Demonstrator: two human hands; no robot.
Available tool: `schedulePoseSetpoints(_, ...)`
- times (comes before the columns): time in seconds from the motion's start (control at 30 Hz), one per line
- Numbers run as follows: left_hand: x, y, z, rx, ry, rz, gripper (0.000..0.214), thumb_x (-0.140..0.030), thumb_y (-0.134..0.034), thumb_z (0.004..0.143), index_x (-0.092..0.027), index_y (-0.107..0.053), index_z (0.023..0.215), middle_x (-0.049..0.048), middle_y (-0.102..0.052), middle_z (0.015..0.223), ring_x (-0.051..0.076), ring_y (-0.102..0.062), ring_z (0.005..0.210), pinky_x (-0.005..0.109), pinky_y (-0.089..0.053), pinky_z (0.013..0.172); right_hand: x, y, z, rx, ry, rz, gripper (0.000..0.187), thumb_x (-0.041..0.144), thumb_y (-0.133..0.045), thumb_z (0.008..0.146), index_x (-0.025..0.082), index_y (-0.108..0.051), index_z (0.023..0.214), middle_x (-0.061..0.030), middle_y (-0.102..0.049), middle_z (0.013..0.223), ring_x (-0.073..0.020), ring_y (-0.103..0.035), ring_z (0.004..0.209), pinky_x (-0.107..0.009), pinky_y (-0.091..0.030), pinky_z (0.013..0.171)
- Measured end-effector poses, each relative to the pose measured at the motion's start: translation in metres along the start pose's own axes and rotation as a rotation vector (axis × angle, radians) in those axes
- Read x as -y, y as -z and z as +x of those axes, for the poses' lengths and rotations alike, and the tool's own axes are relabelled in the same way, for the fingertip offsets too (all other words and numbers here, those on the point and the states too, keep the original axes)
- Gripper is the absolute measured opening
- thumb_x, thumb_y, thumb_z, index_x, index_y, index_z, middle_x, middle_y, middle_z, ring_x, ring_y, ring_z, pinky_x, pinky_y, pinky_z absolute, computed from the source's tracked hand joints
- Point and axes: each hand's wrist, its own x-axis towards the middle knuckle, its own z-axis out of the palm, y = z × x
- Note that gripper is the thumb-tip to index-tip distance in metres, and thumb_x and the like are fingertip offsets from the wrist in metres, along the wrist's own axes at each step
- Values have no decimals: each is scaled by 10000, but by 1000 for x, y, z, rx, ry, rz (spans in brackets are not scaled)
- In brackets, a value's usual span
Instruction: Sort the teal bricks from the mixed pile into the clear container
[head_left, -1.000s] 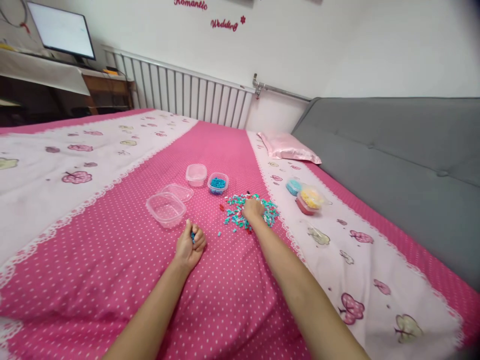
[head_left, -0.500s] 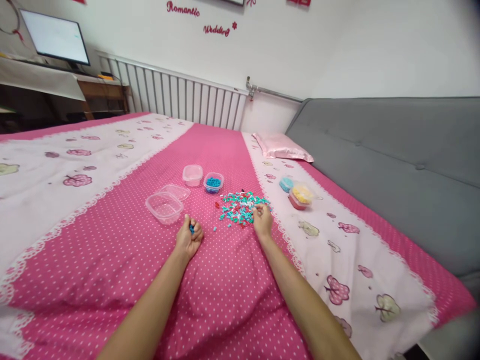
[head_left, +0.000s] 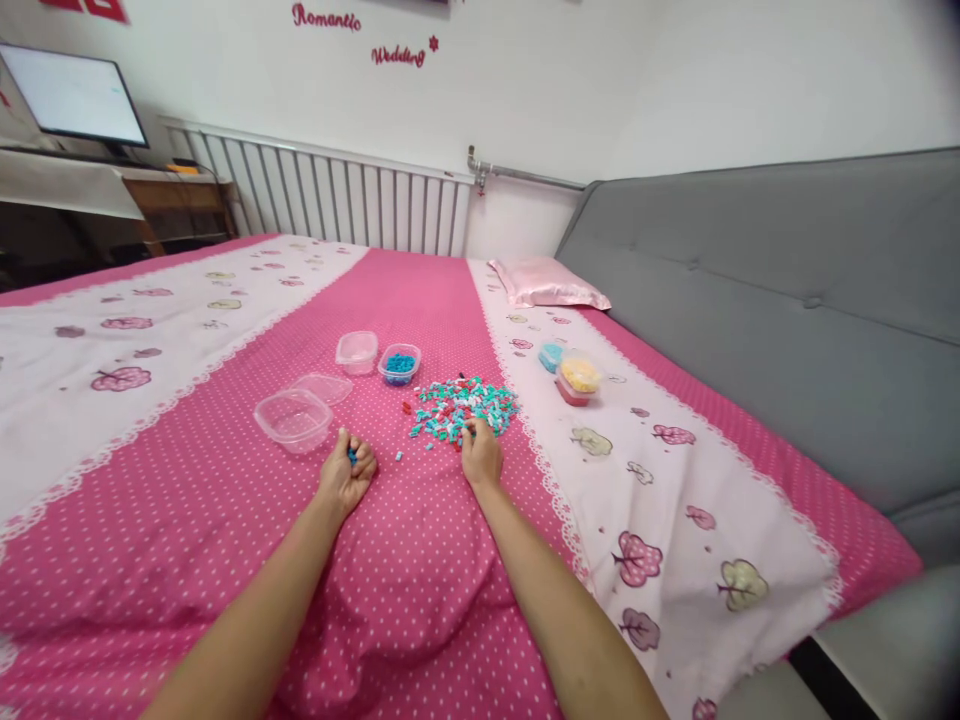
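Observation:
A heap of small teal, red and white pieces (head_left: 461, 407) lies on the pink dotted bedspread (head_left: 420, 580). My right hand (head_left: 480, 455) rests at the heap's near edge, fingertips pinched into the pieces. My left hand (head_left: 346, 475) lies palm up to the left, fingers curled round a few blue pieces. An empty clear tub (head_left: 294, 420) with its lid (head_left: 322, 387) behind it sits just beyond my left hand. Farther back stand another clear tub (head_left: 357, 351) and a tub of blue pieces (head_left: 400, 364).
Tubs of yellow, red and teal pieces (head_left: 574, 375) sit on the white strip to the right. A pink pillow (head_left: 546, 285) lies by the grey headboard (head_left: 750, 300). A radiator (head_left: 330, 195) and a desk with a monitor (head_left: 71, 95) stand beyond the bed.
My right hand has pulled back from on top of the heap to its near edge. The view has swung right, so everything sits further left. My left hand keeps its blue pieces.

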Motion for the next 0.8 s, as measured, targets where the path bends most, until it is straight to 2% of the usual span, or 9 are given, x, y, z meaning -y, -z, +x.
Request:
schedulePoseSetpoints(0.27,1,-2,0,-16,-7,4,379,-348,-313,956,-178,-365,622,-74,-351,452,34,-246,284,154,-155,319,2,2,0,7,-24,-32,247,270,-376,925,190,-543,1089,-55,-626,1069,-162,-573,945,-239,-397,781)
schedulePoseSetpoints(0.5,2,0,-5,-37,-25,-58,367,-279,-305,959,-161,-440,639,-39,-448,500,34,-266,303,145,-202,319,-5,-4,0,-63,27,54,235,247,-409,896,183,-576,1047,-47,-642,1012,-170,-577,910,-246,-408,775)
schedulePoseSetpoints(0.63,3,3,-10,-87,-42,-120,344,-226,-293,954,-153,-484,678,-7,-508,558,45,-373,355,134,-263,331,-9,-8,-1,-151,88,137,251,261,-413,880,166,-596,1022,-73,-640,1011,-177,-580,880,-267,-427,780)
schedulePoseSetpoints(0.8,6,1,-18,-178,-40,-205,290,-161,-290,935,-143,-542,792,32,-588,647,89,-567,509,160,-451,442,-9,-5,-3,-221,148,174,285,289,-412,866,161,-631,997,-90,-648,1005,-190,-574,923,-292,-442,808)
